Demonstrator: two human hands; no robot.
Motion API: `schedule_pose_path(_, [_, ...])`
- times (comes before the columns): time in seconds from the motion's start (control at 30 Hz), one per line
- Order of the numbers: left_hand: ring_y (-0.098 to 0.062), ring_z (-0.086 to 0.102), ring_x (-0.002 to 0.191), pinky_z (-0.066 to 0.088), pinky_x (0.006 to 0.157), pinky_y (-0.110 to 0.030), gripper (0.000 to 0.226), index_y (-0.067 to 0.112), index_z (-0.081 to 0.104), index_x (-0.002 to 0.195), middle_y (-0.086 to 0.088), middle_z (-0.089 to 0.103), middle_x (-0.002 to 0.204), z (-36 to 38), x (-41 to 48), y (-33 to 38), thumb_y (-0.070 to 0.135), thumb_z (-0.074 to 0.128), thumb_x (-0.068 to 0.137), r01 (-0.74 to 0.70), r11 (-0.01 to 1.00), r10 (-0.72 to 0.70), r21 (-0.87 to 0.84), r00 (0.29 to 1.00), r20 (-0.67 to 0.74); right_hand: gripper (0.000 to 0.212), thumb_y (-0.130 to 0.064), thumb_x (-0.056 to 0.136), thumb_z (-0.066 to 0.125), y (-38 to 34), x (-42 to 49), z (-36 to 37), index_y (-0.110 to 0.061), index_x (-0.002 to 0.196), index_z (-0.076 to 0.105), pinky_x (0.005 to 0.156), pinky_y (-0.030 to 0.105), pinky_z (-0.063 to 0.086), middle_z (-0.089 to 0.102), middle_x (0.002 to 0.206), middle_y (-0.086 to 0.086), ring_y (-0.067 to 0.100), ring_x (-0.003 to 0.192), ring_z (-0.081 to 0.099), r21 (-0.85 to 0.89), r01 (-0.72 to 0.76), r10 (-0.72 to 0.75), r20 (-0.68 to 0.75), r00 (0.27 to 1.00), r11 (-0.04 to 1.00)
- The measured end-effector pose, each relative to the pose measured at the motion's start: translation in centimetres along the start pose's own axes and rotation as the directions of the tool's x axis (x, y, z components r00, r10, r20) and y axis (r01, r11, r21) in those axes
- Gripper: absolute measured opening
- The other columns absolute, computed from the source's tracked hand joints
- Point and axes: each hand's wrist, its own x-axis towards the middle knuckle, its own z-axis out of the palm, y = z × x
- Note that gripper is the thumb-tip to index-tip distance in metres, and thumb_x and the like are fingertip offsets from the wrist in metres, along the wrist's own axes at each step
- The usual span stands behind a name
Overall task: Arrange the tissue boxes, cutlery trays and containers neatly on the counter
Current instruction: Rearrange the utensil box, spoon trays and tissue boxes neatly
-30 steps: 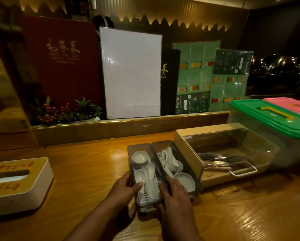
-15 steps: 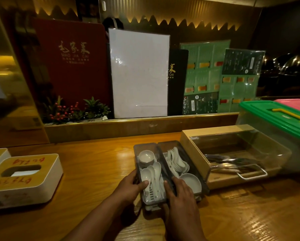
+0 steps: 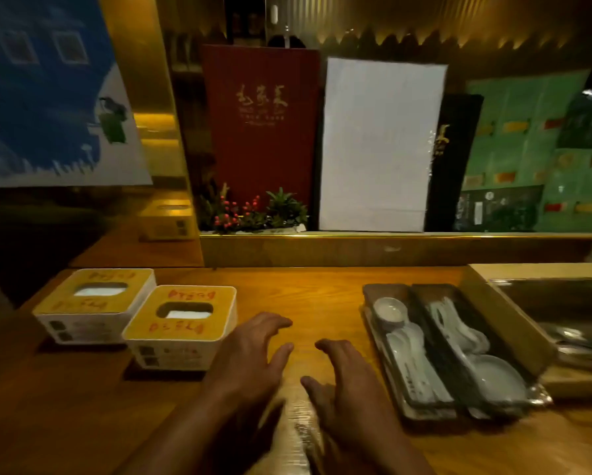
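Observation:
Two white tissue boxes with yellow tops stand at the left of the wooden counter (image 3: 322, 296): the near tissue box (image 3: 181, 329) and the far tissue box (image 3: 94, 303) behind it to the left. Two dark cutlery trays lie side by side at the right, the left tray (image 3: 406, 354) and the right tray (image 3: 472, 351), both holding white spoons and small dishes. My left hand (image 3: 250, 354) hovers open just right of the near tissue box. My right hand (image 3: 349, 389) is open beside it, left of the trays. Neither hand holds anything.
A wooden box with a clear lid (image 3: 541, 313) and cutlery inside sits right of the trays, cut off by the frame edge. Behind the counter's raised ledge (image 3: 390, 250) stand a red menu (image 3: 260, 121), a white board (image 3: 378, 145), green menus (image 3: 527, 149) and a small plant (image 3: 253, 212).
Both hands have let go of the cutlery trays and moved left toward the tissue boxes. The view has swung left, bringing a second tissue box into sight.

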Motion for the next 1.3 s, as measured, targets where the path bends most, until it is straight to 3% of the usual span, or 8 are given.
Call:
schedule_pose_path(0.07, [0.004,0.054,0.11,0.044,0.091,-0.015,0.036,0.034,0.063,0.125,0.022,0.058,0.124,-3.5,-1.0,-3.0,0.038,0.067,0.09,0.012,0.999,-0.009,0.05,0.998,-0.055,0.06,-0.059,0.087,0.051,-3.2,1.8,3.0,-0.035,0.14,0.037,0.095,0.032,0.044,0.049,0.132,-0.008,0.014,0.121,0.048,0.028,0.024,-0.025,0.046,0.999,0.999])
schedule_pose_path(0.23, [-0.01,0.053,0.119,0.055,0.091,-0.041,0.04,0.036,0.06,0.123,0.014,0.056,0.131,-9.9,-3.1,-11.6,0.038,0.072,0.085,0.117,0.992,-0.109,0.047,0.982,-0.157,0.08,-0.062,0.083,0.057,-9.8,6.1,9.5,-0.044,0.15,0.017,0.102,0.039,0.045,0.03,0.154,0.0,0.024,0.134,0.039,-0.09,-0.012,0.025,0.14,0.99,0.996])
schedule_pose_path(0.47, [-0.025,0.042,0.135,0.047,0.101,-0.053,0.087,0.025,0.044,0.147,0.001,0.039,0.152,-11.7,-4.1,-17.8,0.057,0.078,0.073,0.237,0.966,-0.233,0.105,0.971,-0.054,0.058,-0.051,0.089,0.057,-10.6,8.1,11.6,-0.034,0.142,0.041,0.093,0.04,0.049,0.05,0.143,0.003,0.026,0.122,0.051,-0.279,-0.044,0.06,0.049,0.997,0.959])
schedule_pose_path(0.6, [-0.023,0.036,0.141,0.041,0.107,-0.05,0.091,0.032,0.036,0.15,0.004,0.033,0.158,-9.1,-3.4,-16.8,0.055,0.078,0.074,0.268,0.962,-0.265,-0.053,0.963,0.056,0.069,-0.053,0.083,0.062,-9.9,7.7,8.8,-0.028,0.145,0.042,0.097,0.043,0.044,0.05,0.145,0.003,0.028,0.125,0.049,-0.34,-0.097,0.124,0.058,0.991,0.935])
schedule_pose_path(0.7, [-0.021,0.043,0.138,0.047,0.104,-0.043,0.088,0.034,0.032,0.152,0.006,0.039,0.156,-6.5,-2.2,-15.2,0.047,0.078,0.078,0.249,0.953,-0.234,-0.174,0.967,0.103,0.08,-0.066,0.071,0.045,-8.6,6.8,6.1,-0.028,0.141,0.046,0.096,0.044,0.043,0.052,0.143,0.001,0.027,0.123,0.05,-0.358,-0.157,0.18,0.03,0.983,0.92])
schedule_pose_path(0.8, [-0.019,0.044,0.138,0.049,0.105,-0.041,0.088,0.035,0.03,0.153,0.006,0.04,0.156,-3.4,-0.7,-13.2,0.042,0.078,0.08,0.214,0.947,-0.184,-0.241,0.973,0.138,0.065,-0.058,0.081,0.049,-6.0,6.1,3.8,-0.029,0.14,0.047,0.097,0.045,0.043,0.053,0.142,0.0,0.026,0.125,0.049,-0.406,-0.211,0.226,-0.011,0.974,0.889])
schedule_pose_path(0.93, [-0.017,0.039,0.141,0.043,0.11,-0.038,0.09,0.032,0.026,0.154,0.007,0.036,0.159,0.1,1.9,-10.5,0.039,0.078,0.081,0.173,0.96,-0.139,-0.219,0.977,0.161,0.071,-0.066,0.079,0.046,-2.7,5.8,1.2,-0.031,0.141,0.048,0.103,0.044,0.04,0.052,0.145,-0.003,0.022,0.13,0.046,-0.41,-0.267,0.26,-0.073,0.963,0.872])
schedule_pose_path(1.3, [-0.014,0.047,0.136,0.048,0.106,-0.038,0.09,0.035,0.026,0.153,0.009,0.044,0.153,5.0,6.7,-6.4,0.032,0.079,0.081,0.169,0.962,-0.119,-0.212,0.966,0.231,0.059,-0.053,0.083,0.066,3.7,5.7,-1.9,-0.032,0.137,0.052,0.112,0.044,0.031,0.054,0.141,-0.007,0.018,0.133,0.041,-0.32,-0.391,0.329,-0.231,0.915,0.863])
